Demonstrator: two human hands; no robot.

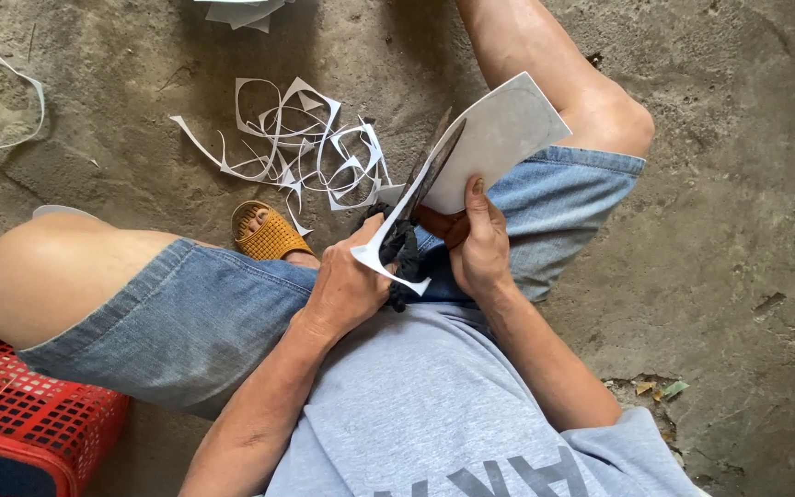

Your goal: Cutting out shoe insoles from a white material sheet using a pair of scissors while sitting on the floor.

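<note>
Left hand [347, 285] curled tight round black-handled metal scissors [411, 216], forearm angled inward; right hand [478, 248] pinching flat white cut sheet [503, 133], thumb on top, above grey concrete floor [738, 230].

Informal floor workshop. Rough concrete floor [738, 230]; white offcuts [301, 143] heaped at 11 o'clock. Red plastic crate [34, 414] at 8 o'clock.

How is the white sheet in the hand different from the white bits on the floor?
The white sheet is broad and solid, with a rounded outline; the offcuts on the floor are thin, curly strips. The sheet is held up by the right hand and meets the scissors in the left hand; the offcuts lie loose. Both are white.
</note>
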